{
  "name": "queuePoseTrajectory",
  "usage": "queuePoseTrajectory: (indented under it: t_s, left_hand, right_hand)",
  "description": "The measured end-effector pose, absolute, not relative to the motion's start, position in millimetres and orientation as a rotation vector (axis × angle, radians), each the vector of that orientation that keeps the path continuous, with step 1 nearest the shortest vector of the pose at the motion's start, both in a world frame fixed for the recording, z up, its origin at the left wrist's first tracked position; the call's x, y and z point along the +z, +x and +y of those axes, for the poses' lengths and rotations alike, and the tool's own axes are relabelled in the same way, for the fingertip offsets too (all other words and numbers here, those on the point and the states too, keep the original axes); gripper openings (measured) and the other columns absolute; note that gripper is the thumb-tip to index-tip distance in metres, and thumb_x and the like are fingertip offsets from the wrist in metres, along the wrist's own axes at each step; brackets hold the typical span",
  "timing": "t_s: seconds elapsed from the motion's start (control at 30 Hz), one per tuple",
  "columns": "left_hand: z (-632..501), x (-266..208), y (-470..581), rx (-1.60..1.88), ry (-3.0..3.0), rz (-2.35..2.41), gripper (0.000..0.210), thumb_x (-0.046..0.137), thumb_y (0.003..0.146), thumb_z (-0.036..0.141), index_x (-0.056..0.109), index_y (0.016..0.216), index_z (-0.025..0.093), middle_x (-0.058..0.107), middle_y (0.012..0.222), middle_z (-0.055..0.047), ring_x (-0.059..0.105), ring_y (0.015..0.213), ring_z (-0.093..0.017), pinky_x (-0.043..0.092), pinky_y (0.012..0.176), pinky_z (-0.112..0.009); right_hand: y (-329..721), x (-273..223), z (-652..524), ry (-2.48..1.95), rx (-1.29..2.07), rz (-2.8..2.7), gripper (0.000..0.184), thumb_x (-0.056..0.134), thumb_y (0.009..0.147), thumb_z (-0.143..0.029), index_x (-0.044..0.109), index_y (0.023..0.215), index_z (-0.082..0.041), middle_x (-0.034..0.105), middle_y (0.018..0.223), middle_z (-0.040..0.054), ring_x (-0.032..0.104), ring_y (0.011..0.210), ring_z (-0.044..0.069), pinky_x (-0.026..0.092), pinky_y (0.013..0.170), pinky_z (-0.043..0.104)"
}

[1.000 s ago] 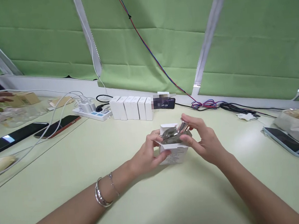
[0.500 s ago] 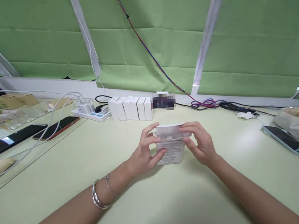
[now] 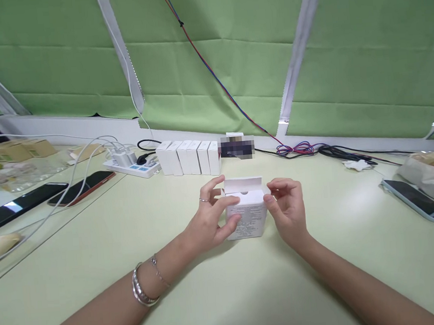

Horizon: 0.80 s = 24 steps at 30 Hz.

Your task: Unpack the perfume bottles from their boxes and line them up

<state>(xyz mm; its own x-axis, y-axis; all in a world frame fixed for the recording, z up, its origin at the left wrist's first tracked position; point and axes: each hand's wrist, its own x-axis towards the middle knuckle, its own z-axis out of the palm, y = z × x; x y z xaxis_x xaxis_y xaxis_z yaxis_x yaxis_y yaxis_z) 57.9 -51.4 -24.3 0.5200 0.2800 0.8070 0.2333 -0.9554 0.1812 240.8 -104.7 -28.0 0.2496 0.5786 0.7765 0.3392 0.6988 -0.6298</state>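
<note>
Fingers of the left hand (image 3: 208,220) grip the white box (image 3: 249,222) upright on the table (image 3: 219,292); the right hand (image 3: 287,213) seems to pinch its side flap (image 3: 265,190). An inner flap (image 3: 252,198) looks folded in, the lid (image 3: 243,184) unclosed.

Smooth cardboard box (image 3: 249,221), shiny metal bangles (image 3: 138,291)

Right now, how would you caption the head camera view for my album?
Left hand and right hand at a white box, its flap raised.

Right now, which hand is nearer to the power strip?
Left. The left hand, on the open box, is in front and right of the power strip; the right hand is farther right.
</note>
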Motion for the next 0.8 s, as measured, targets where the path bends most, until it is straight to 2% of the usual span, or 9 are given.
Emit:
queuePoseTrajectory:
  t_s: [0.07,0.13,0.27,0.33,0.4,0.47,0.57,0.67,0.8]
  left_hand:
    - [-52.5,-25.2,57.9,1.517,2.729,0.543,0.026,0.058,0.077,0.02,0.05,0.102,0.022,0.024,0.124,-0.01,0.042,0.105,-0.024,0.049,0.081,-0.041]
    - [-53.4,-26.1,57.6,1.58,2.771,0.582,0.025,0.06,0.077,0.02,0.051,0.101,0.023,0.028,0.115,-0.009,0.037,0.11,-0.026,0.047,0.084,-0.041]
    - [-53.5,-27.3,57.4,1.69,2.77,0.446,0.04,0.061,0.076,0.018,0.043,0.112,0.022,0.038,0.107,-0.009,0.044,0.103,-0.023,0.048,0.081,-0.037]
    - [-52.7,-27.0,58.0,1.661,2.757,0.352,0.048,0.06,0.077,0.015,0.037,0.119,0.022,0.044,0.107,-0.009,0.047,0.102,-0.022,0.048,0.082,-0.037]
    - [-51.6,-26.4,59.0,1.57,2.742,0.272,0.052,0.056,0.079,0.011,0.032,0.123,0.022,0.05,0.107,-0.009,0.05,0.101,-0.021,0.047,0.084,-0.038]
    - [-50.4,-26.1,60.3,1.542,2.683,0.238,0.053,0.055,0.08,0.011,0.029,0.125,0.024,0.051,0.107,-0.008,0.051,0.102,-0.021,0.048,0.083,-0.04]
    - [-49.2,-26.3,61.9,1.679,2.466,0.241,0.055,0.057,0.079,0.013,0.027,0.124,0.026,0.047,0.107,-0.007,0.049,0.102,-0.02,0.052,0.079,-0.038]
    - [-50.7,-25.0,62.1,1.715,2.293,0.309,0.05,0.057,0.08,0.017,0.031,0.121,0.027,0.043,0.105,-0.006,0.048,0.099,-0.017,0.054,0.075,-0.033]
    - [-56.0,-18.6,60.1,1.636,2.396,0.47,0.026,0.052,0.085,0.018,0.047,0.109,0.024,0.052,0.1,-0.007,0.052,0.095,-0.018,0.051,0.078,-0.035]
  right_hand:
    - [240.6,-27.8,-108.2,-0.879,0.172,-1.479,0.005,0.047,0.086,-0.021,0.049,0.09,-0.023,0.051,0.094,0.0051,0.051,0.091,0.019,0.044,0.078,0.037]
    - [240.8,-26.5,-111.7,-0.935,0.126,-1.58,0.008,0.045,0.086,-0.021,0.051,0.081,-0.022,0.054,0.094,0.0057,0.05,0.095,0.021,0.041,0.082,0.042]
    - [240.2,-23.8,-114.3,-0.99,0.098,-1.55,0.018,0.048,0.085,-0.025,0.048,0.068,-0.021,0.047,0.1,0.0065,0.047,0.1,0.022,0.042,0.083,0.042]
    - [239.0,-23.5,-113.1,-0.949,0.122,-1.494,0.014,0.05,0.084,-0.026,0.05,0.071,-0.021,0.042,0.104,0.0066,0.046,0.103,0.022,0.044,0.083,0.04]
    - [237.8,-23.4,-111.7,-0.862,0.18,-1.422,0.004,0.051,0.084,-0.026,0.05,0.088,-0.024,0.041,0.107,0.0065,0.049,0.098,0.019,0.046,0.079,0.037]
    - [237.5,-22.9,-111.1,-0.803,0.236,-1.386,0.018,0.05,0.085,-0.026,0.046,0.102,-0.026,0.044,0.107,0.0069,0.052,0.091,0.018,0.048,0.075,0.036]
    - [240.0,-20.8,-112.2,-0.84,0.251,-1.427,0.007,0.047,0.087,-0.027,0.052,0.091,-0.023,0.053,0.095,0.0059,0.054,0.089,0.019,0.048,0.073,0.035]
    - [244.5,-18.8,-113.0,-0.878,0.247,-1.492,0.015,0.049,0.086,-0.025,0.05,0.072,-0.021,0.056,0.085,0.0045,0.056,0.081,0.018,0.047,0.071,0.035]
    - [248.7,-17.7,-110.8,-0.844,0.24,-1.544,0.01,0.05,0.085,-0.024,0.052,0.075,-0.021,0.058,0.082,0.0048,0.057,0.078,0.018,0.048,0.068,0.035]
